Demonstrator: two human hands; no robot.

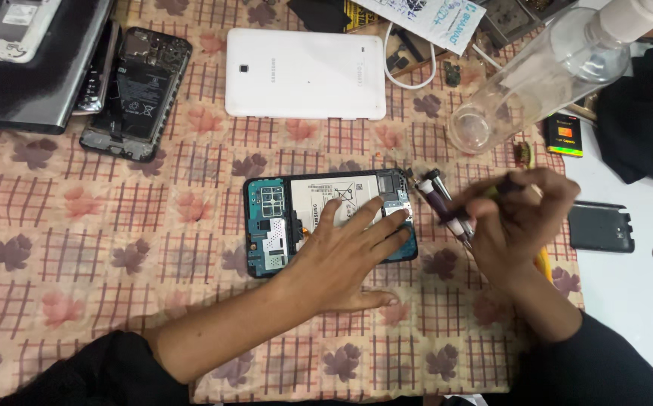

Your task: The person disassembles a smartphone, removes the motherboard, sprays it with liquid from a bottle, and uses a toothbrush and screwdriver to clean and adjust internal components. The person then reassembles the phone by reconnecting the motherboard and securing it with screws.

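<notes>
An opened phone point(274, 225) lies on the patterned cloth with its blue circuit board and white battery showing. My left hand point(345, 252) rests flat on it, fingers spread across the battery and the right end. My right hand point(522, 218) hovers just right of the phone, closed around a bundle of thin metal-tipped tools point(447, 210) with dark handles. Their tips point toward the phone's right edge. The hand is blurred from movement.
A white tablet point(304, 71) lies face down at the back. Another opened phone point(139, 90) and a laptop point(33, 68) sit at back left. A clear plastic bottle point(544, 71) lies tipped at back right, a dark back cover point(601, 225) at right.
</notes>
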